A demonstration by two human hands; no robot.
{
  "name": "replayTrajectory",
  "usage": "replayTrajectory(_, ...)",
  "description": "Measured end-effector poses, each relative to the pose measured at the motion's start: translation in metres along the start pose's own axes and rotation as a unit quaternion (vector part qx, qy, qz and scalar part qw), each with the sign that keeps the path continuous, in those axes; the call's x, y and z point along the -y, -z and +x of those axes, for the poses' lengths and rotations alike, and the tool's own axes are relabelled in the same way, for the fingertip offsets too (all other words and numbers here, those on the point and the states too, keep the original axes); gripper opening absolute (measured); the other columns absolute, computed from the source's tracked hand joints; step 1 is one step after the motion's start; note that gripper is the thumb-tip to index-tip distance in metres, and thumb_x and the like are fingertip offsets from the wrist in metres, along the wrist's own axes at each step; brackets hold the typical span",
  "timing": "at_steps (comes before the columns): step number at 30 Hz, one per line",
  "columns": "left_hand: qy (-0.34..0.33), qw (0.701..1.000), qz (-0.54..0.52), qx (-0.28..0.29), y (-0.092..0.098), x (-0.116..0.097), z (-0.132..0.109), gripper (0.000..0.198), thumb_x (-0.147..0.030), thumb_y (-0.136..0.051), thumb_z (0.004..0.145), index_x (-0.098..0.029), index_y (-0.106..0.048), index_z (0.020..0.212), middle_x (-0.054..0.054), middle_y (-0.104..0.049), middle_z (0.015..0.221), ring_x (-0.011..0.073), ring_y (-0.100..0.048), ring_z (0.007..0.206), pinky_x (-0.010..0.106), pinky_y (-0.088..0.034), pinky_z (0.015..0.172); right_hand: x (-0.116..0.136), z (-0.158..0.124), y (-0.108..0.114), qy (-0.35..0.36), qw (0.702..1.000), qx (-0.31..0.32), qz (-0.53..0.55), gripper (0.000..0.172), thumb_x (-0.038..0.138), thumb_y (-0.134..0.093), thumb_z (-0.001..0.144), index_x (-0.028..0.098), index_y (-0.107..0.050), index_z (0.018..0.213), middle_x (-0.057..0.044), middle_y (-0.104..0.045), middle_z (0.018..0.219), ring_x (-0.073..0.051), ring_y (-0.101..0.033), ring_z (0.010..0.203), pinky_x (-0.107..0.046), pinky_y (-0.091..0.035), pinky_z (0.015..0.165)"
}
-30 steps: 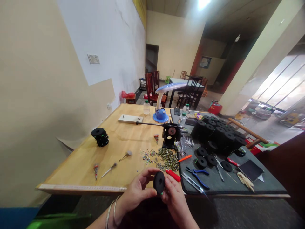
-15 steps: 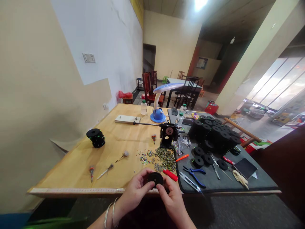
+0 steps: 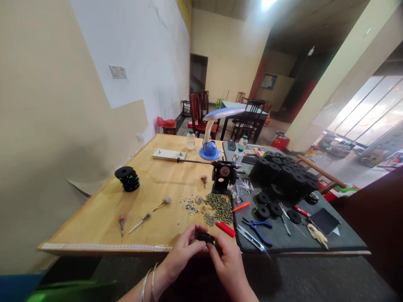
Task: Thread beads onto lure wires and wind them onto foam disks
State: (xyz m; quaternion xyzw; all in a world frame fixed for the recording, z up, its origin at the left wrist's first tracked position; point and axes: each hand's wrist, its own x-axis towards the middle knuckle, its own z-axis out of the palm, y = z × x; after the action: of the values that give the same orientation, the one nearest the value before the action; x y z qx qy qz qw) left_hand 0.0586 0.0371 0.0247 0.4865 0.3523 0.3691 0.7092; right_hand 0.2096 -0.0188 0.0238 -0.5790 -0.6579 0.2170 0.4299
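Observation:
Both of my hands hold a black foam spool [image 3: 205,238] just above the table's front edge, its rim tilted toward me. My left hand [image 3: 186,246] pinches its left side, and my right hand [image 3: 225,253] grips the right side. A small bright green bit shows on the spool by my right fingers. Just beyond lie a red lighter-like piece [image 3: 225,228] and a pile of small dark and yellow-green metal parts [image 3: 220,207]. Loose coloured beads [image 3: 194,205] are scattered to the left of that pile.
A black hand-cranked machine [image 3: 224,176] with a long rod stands behind the pile, near a blue lamp [image 3: 209,150]. On the grey mat lie blue pliers [image 3: 260,230], thread snips [image 3: 250,238] and many stacked black spools [image 3: 286,174]. Another spool stack [image 3: 127,179] stands at left.
The spool has been tipped in my hands, from its flat face showing to its edge showing. A green bit on it is now visible. The camera view has shifted slightly.

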Motion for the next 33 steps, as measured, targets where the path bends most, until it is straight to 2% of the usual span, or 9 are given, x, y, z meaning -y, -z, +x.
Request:
replayTrajectory(4,-0.020,0.995,0.100,-0.017,0.004,0.001,0.005,0.024,-0.027,-0.075,0.066,-0.017,-0.059,0.081,0.000,-0.059,0.079,0.0180,-0.054,0.078,0.028,-0.042,0.071,-0.001,0.000,0.002,0.009,0.998,0.021,-0.067,0.016,0.018,-0.055,0.085,0.020,-0.068,0.093,-0.007,-0.072,0.082,-0.024,-0.066,0.074,-0.031,-0.049,0.066)
replayTrajectory(7,0.038,0.999,0.002,0.006,0.002,0.001,0.005,0.018,-0.027,-0.069,0.070,-0.017,-0.057,0.077,-0.001,-0.057,0.074,0.0169,-0.054,0.075,0.028,-0.043,0.070,-0.002,-0.001,0.002,-0.015,0.999,0.029,-0.021,0.014,0.019,-0.058,0.085,0.020,-0.068,0.094,-0.006,-0.072,0.082,-0.023,-0.066,0.073,-0.029,-0.049,0.064)
replayTrajectory(10,0.106,0.986,-0.124,0.047,0.000,-0.001,0.003,0.012,-0.025,-0.063,0.071,-0.018,-0.057,0.078,-0.001,-0.058,0.077,0.0171,-0.056,0.078,0.030,-0.046,0.073,-0.002,0.000,0.006,-0.028,0.999,0.040,-0.002,0.014,0.019,-0.060,0.083,0.021,-0.070,0.092,-0.004,-0.072,0.079,-0.021,-0.065,0.069,-0.028,-0.048,0.062)
replayTrajectory(12,0.131,0.980,-0.135,0.060,0.000,-0.003,0.003,0.013,-0.025,-0.062,0.069,-0.018,-0.057,0.079,-0.001,-0.058,0.078,0.0164,-0.057,0.077,0.030,-0.046,0.071,-0.002,0.001,0.009,-0.023,0.998,0.057,-0.021,0.016,0.017,-0.061,0.082,0.022,-0.071,0.093,-0.004,-0.071,0.078,-0.021,-0.064,0.068,-0.028,-0.047,0.061)
replayTrajectory(18,0.083,0.990,0.083,0.073,0.002,-0.003,0.015,0.028,-0.032,-0.075,0.065,-0.016,-0.056,0.078,-0.003,-0.058,0.068,0.0144,-0.053,0.066,0.026,-0.040,0.060,-0.001,0.005,0.008,-0.002,0.993,0.095,-0.069,0.010,0.019,-0.061,0.082,0.022,-0.070,0.079,-0.003,-0.069,0.071,-0.021,-0.062,0.065,-0.028,-0.043,0.057)
replayTrajectory(20,0.079,0.990,0.090,0.072,0.001,-0.004,0.017,0.030,-0.031,-0.077,0.062,-0.016,-0.055,0.077,-0.003,-0.058,0.068,0.0150,-0.055,0.067,0.027,-0.040,0.062,0.000,0.006,0.008,-0.005,0.994,0.099,-0.043,0.011,0.019,-0.059,0.082,0.022,-0.069,0.086,-0.003,-0.069,0.072,-0.020,-0.062,0.065,-0.027,-0.043,0.057)
replayTrajectory(23,0.123,0.990,0.022,0.070,0.001,-0.007,0.015,0.027,-0.026,-0.074,0.064,-0.017,-0.054,0.080,-0.003,-0.060,0.072,0.0153,-0.057,0.069,0.029,-0.044,0.066,0.000,0.006,0.012,-0.029,0.994,0.101,-0.010,0.020,0.020,-0.062,0.081,0.020,-0.066,0.100,0.000,-0.064,0.067,-0.018,-0.059,0.058,-0.025,-0.042,0.054)
replayTrajectory(26,0.162,0.984,-0.056,0.054,0.001,-0.008,0.011,0.019,-0.022,-0.068,0.067,-0.018,-0.054,0.080,-0.002,-0.061,0.077,0.0166,-0.059,0.076,0.031,-0.048,0.069,-0.004,0.003,0.016,-0.043,0.995,0.086,0.006,0.017,0.024,-0.060,0.083,0.019,-0.066,0.098,0.001,-0.060,0.061,-0.016,-0.056,0.055,-0.024,-0.041,0.053)
replayTrajectory(33,0.167,0.960,-0.210,0.083,0.000,-0.002,0.006,0.014,-0.020,-0.067,0.068,-0.017,-0.057,0.078,-0.002,-0.060,0.073,0.0149,-0.059,0.073,0.034,-0.050,0.074,-0.014,-0.002,0.010,0.007,0.996,0.075,-0.040,0.018,0.025,-0.057,0.087,0.020,-0.070,0.099,0.001,-0.061,0.058,-0.017,-0.058,0.052,-0.025,-0.040,0.052)
